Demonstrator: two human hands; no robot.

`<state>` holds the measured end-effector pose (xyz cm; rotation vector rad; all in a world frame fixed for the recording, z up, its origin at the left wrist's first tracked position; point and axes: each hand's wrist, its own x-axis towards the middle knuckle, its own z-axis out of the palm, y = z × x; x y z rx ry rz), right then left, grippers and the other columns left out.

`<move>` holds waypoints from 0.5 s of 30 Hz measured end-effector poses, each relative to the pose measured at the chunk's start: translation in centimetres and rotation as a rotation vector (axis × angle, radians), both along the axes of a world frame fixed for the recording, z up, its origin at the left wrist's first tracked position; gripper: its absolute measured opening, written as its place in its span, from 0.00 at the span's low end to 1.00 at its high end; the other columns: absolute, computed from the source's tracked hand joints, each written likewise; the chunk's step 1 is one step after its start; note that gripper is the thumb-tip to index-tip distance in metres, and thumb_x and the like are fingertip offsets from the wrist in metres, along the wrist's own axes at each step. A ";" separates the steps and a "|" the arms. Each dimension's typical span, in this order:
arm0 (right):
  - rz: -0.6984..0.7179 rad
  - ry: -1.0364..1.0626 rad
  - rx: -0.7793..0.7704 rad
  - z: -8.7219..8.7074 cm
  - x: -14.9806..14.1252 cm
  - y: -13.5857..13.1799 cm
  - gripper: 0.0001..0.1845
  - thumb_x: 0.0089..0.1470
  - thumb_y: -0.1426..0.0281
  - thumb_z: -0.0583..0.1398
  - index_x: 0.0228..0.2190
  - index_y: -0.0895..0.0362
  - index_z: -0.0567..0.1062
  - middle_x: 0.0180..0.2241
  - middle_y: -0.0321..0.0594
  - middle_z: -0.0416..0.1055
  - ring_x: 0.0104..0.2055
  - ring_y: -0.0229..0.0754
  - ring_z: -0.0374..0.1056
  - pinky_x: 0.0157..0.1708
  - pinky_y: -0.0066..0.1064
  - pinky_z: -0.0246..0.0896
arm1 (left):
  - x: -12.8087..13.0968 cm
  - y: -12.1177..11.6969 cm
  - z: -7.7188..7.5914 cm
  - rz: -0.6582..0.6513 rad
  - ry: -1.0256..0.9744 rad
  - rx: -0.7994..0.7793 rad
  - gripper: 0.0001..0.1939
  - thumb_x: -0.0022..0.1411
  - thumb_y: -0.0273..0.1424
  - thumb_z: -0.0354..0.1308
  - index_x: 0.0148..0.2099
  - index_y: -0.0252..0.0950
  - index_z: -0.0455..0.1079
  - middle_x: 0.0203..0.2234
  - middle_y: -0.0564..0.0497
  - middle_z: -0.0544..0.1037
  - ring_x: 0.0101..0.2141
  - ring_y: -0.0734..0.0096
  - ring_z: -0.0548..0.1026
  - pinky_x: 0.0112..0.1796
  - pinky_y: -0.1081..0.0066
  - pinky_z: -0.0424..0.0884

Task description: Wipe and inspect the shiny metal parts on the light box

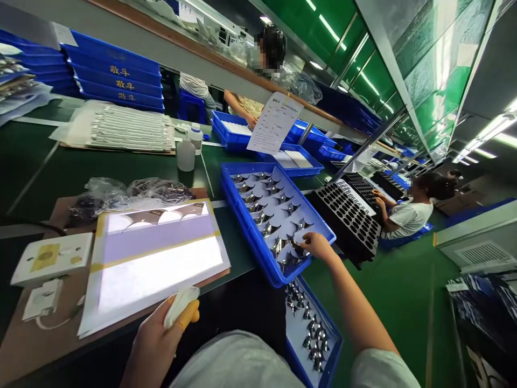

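Note:
My left hand [155,337] is closed around a folded white wiping cloth [181,304], near the front edge of a lit white light panel [161,258]. Yellow covers show on its fingertips. Over the right edge of a blue tray [246,237] reaches my right hand [317,245], its fingers bent down at a shiny curved metal piece [296,243]. Whether the fingers grip that piece is hidden. Several similar mirror-like pieces [262,217] lie in rows on the tray's pale liner.
A second blue tray [333,355] of shiny pieces sits lower, beside my lap. Bottles [186,155], stacked white strips [129,129] and blue trays [117,70] stand behind the panel. Black perforated trays [343,215] lie at right, near a seated co-worker [412,215].

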<state>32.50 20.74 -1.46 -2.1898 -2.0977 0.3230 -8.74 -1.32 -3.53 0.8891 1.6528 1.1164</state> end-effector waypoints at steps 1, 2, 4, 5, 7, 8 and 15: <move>0.010 -0.020 -0.026 -0.3 0.0 0.1 0.13 0.51 0.72 0.69 0.41 0.58 0.83 0.36 0.44 0.82 0.41 0.49 0.78 0.41 0.32 0.66 | 0.3 0.2 0.0 0.006 -0.003 -0.022 0.20 0.52 0.47 0.60 0.41 0.39 0.76 0.20 0.56 0.73 0.18 0.71 0.63 0.19 0.72 0.60; 0.023 -0.033 -0.048 -0.5 -0.1 0.2 0.12 0.51 0.73 0.69 0.40 0.58 0.83 0.36 0.43 0.82 0.40 0.48 0.78 0.40 0.31 0.66 | 0.7 0.4 0.1 0.014 -0.001 -0.039 0.19 0.52 0.46 0.60 0.40 0.39 0.76 0.18 0.57 0.71 0.18 0.71 0.62 0.19 0.72 0.59; 0.049 -0.044 -0.076 -0.7 -0.1 0.2 0.11 0.51 0.75 0.68 0.39 0.57 0.83 0.35 0.42 0.82 0.40 0.48 0.78 0.39 0.30 0.65 | 1.2 1.0 0.3 0.034 0.020 -0.063 0.17 0.52 0.44 0.60 0.39 0.39 0.76 0.16 0.58 0.67 0.18 0.70 0.62 0.19 0.73 0.59; 0.059 -0.045 -0.081 -0.7 -0.1 0.2 0.11 0.51 0.76 0.67 0.39 0.57 0.83 0.35 0.41 0.82 0.39 0.47 0.78 0.38 0.30 0.64 | 1.3 1.3 0.4 0.044 0.040 -0.068 0.16 0.52 0.43 0.59 0.38 0.39 0.76 0.16 0.58 0.67 0.18 0.70 0.62 0.19 0.73 0.59; 0.070 -0.041 -0.075 -0.4 0.0 0.2 0.11 0.53 0.77 0.65 0.39 0.57 0.83 0.35 0.41 0.82 0.40 0.46 0.77 0.38 0.30 0.63 | 1.3 2.0 0.5 0.052 0.107 -0.065 0.16 0.53 0.43 0.59 0.40 0.39 0.77 0.18 0.57 0.71 0.19 0.70 0.63 0.20 0.73 0.59; 0.070 -0.038 -0.065 -0.1 0.1 0.0 0.11 0.54 0.77 0.64 0.39 0.57 0.83 0.36 0.42 0.82 0.40 0.46 0.77 0.39 0.30 0.63 | 1.1 2.4 0.6 0.049 0.153 -0.058 0.17 0.53 0.44 0.59 0.40 0.40 0.77 0.21 0.56 0.74 0.20 0.69 0.66 0.20 0.72 0.60; 0.007 0.003 0.123 3.8 1.3 -3.1 0.11 0.58 0.75 0.60 0.38 0.56 0.82 0.40 0.47 0.81 0.42 0.50 0.77 0.43 0.36 0.65 | 1.0 5.4 1.5 -0.062 0.501 0.187 0.19 0.60 0.48 0.61 0.46 0.40 0.76 0.27 0.56 0.82 0.26 0.66 0.78 0.28 0.72 0.74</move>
